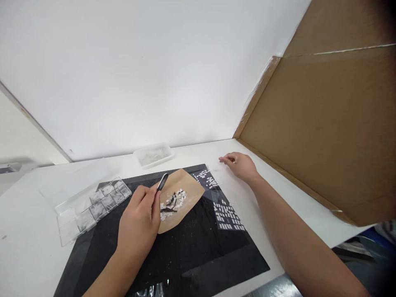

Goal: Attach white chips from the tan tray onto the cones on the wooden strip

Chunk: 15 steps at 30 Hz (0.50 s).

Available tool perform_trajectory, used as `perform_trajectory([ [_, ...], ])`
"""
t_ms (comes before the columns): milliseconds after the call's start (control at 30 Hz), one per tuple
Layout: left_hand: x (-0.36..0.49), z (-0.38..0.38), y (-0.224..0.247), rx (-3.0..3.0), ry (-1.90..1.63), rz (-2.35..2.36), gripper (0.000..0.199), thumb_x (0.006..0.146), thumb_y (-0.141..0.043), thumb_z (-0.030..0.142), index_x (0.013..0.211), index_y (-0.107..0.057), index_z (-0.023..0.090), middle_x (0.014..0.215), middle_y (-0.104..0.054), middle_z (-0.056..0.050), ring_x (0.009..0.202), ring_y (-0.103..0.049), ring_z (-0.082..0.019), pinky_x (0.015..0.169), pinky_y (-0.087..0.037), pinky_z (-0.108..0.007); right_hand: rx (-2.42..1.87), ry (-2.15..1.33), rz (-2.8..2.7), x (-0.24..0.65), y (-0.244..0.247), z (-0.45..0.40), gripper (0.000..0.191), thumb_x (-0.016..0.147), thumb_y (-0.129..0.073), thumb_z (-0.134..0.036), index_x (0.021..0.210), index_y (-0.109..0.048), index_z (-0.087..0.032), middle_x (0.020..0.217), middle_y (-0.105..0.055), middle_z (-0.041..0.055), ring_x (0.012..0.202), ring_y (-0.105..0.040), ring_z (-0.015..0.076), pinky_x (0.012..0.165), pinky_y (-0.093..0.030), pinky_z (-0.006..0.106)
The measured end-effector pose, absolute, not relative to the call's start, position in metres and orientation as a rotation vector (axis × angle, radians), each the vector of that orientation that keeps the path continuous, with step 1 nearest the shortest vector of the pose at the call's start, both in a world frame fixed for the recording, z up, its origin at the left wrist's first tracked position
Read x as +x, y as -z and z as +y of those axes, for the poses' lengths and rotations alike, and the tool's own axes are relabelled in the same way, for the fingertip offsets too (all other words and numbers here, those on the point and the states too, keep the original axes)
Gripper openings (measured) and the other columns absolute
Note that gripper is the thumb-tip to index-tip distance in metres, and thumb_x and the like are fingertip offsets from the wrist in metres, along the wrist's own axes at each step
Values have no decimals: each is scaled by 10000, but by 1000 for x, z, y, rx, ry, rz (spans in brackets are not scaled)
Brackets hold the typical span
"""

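Observation:
My left hand (139,218) is closed around a slim black-and-white tool (162,181), whose rounded end points up. That hand is at the left edge of a tan sheet of paper (188,192), where small white pieces (181,197) and dark strips (169,210) lie. Over the white table at the right, my right hand (239,165) has its fingers pressed together; anything between the fingertips is too small to make out. Clear sheets with rows of small white pieces (228,214) lie on the right part of a black mat (198,255).
A clear divided box (95,206) with its lid open overlaps the mat's left edge. Near the wall stands a shallow translucent tray (154,154). A brown cardboard panel (321,123) rises on the right. Clear plastic (151,291) lies at the mat's front.

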<state>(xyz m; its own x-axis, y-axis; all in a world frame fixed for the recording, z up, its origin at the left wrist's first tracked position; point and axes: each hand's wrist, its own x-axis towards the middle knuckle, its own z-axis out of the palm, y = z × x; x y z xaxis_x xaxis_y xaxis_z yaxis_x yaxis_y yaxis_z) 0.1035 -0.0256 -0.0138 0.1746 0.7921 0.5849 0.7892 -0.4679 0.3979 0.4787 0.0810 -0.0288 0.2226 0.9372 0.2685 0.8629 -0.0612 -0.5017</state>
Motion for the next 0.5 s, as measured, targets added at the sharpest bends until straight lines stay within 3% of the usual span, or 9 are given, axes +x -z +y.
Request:
perform_trajectory([
  [233,103,-25,15,2420,-1199,1622,257,1068,-449,285,1108,-688,198,890,-605,-36,758,-612,-171,716,-472,-293,-1944,-157,-1605,479,28,80,234,771,-817,-494,781,-763,-267,855,-794,23,818,-685,222,670,-437,325],
  [500,102,-25,14,2406,-1190,1629,260,1070,-456,285,1123,-690,185,908,-609,-38,777,-621,-169,732,-477,-296,-1934,-196,-1567,482,30,82,341,958,-576,-511,845,-758,-246,836,-812,29,819,-710,212,711,-462,325],
])
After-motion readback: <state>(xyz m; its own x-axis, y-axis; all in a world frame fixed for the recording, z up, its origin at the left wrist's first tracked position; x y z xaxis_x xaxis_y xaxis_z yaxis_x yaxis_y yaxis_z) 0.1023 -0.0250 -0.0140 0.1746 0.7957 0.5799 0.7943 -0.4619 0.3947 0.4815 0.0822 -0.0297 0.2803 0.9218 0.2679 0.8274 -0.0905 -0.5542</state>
